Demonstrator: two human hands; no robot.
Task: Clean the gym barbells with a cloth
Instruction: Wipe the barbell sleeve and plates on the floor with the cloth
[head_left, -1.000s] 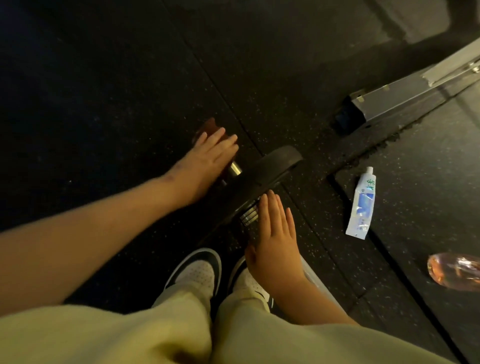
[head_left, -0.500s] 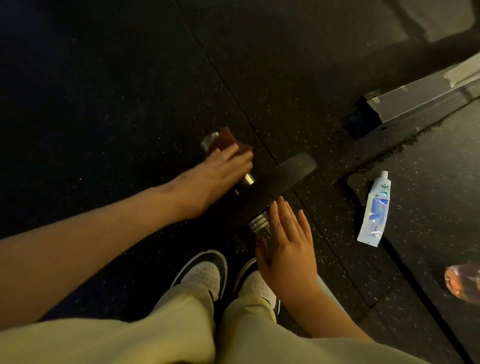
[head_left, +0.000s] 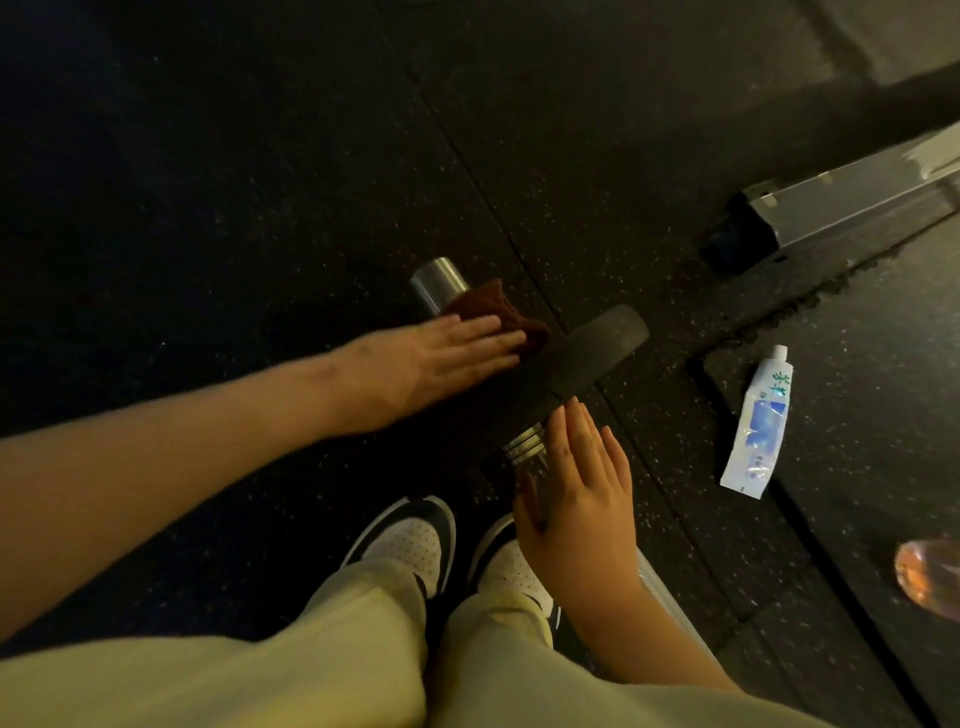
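Cloth (head_left: 496, 307), one; barbell (head_left: 587, 358), one; tube (head_left: 759, 423), one.

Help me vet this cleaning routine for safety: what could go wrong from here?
Both hands lie flat, not gripping: left hand on the cloth over the sleeve, right hand on the bar; it may roll toward the shoes. Left fingertips near the plate might get pinched. The loose tube could be stepped on.

One barbell (head_left: 436, 286), one black plate (head_left: 582, 358), one brown cloth (head_left: 498, 306), one tube (head_left: 758, 426), two shoes (head_left: 410, 540) (head_left: 511, 566)
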